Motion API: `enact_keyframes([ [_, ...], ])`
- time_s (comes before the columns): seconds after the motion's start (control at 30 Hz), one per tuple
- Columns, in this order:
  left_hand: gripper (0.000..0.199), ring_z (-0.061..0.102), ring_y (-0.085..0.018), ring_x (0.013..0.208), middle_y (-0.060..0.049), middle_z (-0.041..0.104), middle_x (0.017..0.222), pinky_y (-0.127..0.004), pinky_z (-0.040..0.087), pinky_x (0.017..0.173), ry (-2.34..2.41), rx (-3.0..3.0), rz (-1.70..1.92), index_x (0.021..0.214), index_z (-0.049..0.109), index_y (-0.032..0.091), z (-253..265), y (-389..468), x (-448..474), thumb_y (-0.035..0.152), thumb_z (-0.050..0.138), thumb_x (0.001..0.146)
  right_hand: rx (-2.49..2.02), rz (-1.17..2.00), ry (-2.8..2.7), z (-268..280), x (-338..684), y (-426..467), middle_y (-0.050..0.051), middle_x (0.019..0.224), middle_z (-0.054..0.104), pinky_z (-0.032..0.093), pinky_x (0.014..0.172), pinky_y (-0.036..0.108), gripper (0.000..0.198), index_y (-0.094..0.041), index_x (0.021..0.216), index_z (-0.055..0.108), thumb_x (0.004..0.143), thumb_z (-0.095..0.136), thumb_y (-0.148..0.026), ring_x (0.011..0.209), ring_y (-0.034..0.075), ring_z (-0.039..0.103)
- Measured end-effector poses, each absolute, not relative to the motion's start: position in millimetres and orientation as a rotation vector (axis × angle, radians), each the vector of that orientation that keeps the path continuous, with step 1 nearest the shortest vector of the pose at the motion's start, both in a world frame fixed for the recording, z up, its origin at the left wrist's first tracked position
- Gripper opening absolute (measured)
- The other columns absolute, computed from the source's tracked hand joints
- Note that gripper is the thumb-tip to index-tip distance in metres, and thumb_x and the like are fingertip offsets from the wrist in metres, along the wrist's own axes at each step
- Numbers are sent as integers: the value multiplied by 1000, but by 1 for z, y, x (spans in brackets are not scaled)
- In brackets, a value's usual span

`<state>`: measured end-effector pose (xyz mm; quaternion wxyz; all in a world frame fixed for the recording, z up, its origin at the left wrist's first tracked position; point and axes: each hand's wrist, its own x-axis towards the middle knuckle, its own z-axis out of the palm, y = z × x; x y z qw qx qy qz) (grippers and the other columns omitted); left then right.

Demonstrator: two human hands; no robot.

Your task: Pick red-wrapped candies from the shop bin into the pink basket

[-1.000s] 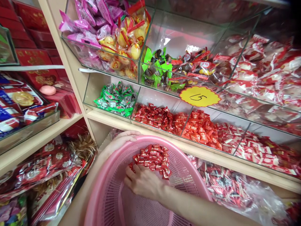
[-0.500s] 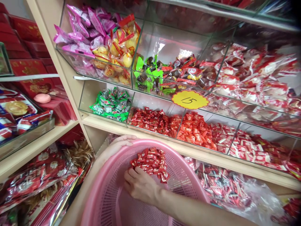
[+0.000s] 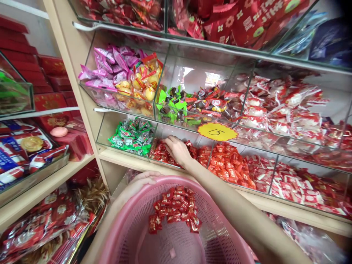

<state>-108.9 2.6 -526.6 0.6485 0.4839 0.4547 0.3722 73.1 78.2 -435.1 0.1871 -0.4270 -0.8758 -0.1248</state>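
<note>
A pink plastic basket (image 3: 121,220) with mesh walls tilts toward me below the shelf. Inside it lies a heap of red-wrapped candies (image 3: 177,205). My left hand (image 3: 141,183) is closed over the basket's upper left rim. Beyond the basket, my right hand (image 3: 177,149) reaches palm down into a shelf compartment of dark red wrapped candies (image 3: 162,152). Its fingers stretch out over them, with the tips partly hidden among the wrappers.
Green-wrapped candies (image 3: 133,135) fill the compartment to the left; orange-red ones (image 3: 229,163) lie to the right. A yellow price tag (image 3: 217,131) marked 15 hangs above. Glass-fronted bins with purple packets (image 3: 115,64) sit higher. A wooden upright (image 3: 74,91) divides the shelves.
My right hand has left the basket and moved up into the dark red candy compartment. The candies in the basket are now uncovered. My left hand stays at the rim; the view has shifted upward.
</note>
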Motion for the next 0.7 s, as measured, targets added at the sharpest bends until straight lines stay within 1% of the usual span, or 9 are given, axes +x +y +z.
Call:
enact_keyframes([
  [0.07,30,58,-22,106,1,67,108,-30,40,94,1029,1091,845,95,67,25,-527,3,-110,23,64,65,-1228,-316,-2530,-438,70,97,8,105,57,38,79,27,26,-18,108,57,94,35,-20,94,17,51],
  [0.13,31,58,-22,108,1,68,107,-30,40,94,1028,1092,842,95,68,26,-526,3,-110,22,64,65,-1202,-287,-2576,-444,65,106,7,103,58,38,79,27,26,-18,106,59,93,36,-18,93,17,52],
  [0.2,32,57,-22,110,0,67,109,-30,40,95,1015,1087,839,96,68,26,-525,3,-111,22,65,64,-1158,-271,-2598,-450,61,109,6,103,58,38,83,27,26,-19,105,60,91,39,-16,95,17,52],
  [0.3,34,57,-23,109,-1,67,111,-31,40,96,1015,1076,847,98,66,24,-525,4,-110,23,65,64,-1126,-241,-2612,-459,62,109,7,111,57,36,89,28,27,-18,107,61,87,43,-15,102,18,50],
  [0.37,36,58,-24,108,-4,67,111,-33,40,96,1018,1066,853,100,65,20,-526,4,-110,22,64,64,-1119,-223,-2611,-463,66,110,7,115,56,35,92,30,26,-18,109,61,87,46,-18,105,19,49],
  [0.43,38,58,-25,108,-6,66,112,-34,39,97,1004,1055,860,101,64,17,-527,5,-110,20,64,63,-1114,-201,-2605,-465,69,112,8,116,56,35,94,32,25,-18,108,60,88,49,-28,106,20,49],
  [0.53,38,57,-24,109,-8,66,113,-34,39,98,966,1037,876,101,64,15,-530,6,-110,17,64,63,-1119,-162,-2597,-465,70,113,9,110,59,36,91,34,28,-17,103,60,85,54,-39,101,21,50],
  [0.63,38,56,-23,110,-6,66,112,-32,39,98,961,1007,880,101,64,16,-533,5,-111,16,64,63,-1128,-142,-2600,-464,69,113,9,100,61,39,84,33,24,-17,98,59,83,59,-36,96,21,52],
  [0.7,38,57,-23,110,-5,66,111,-32,39,97,964,991,874,101,64,16,-534,5,-112,17,65,63,-1130,-137,-2599,-464,69,114,9,100,61,39,82,32,23,-16,100,58,83,60,-32,96,21,53],
])
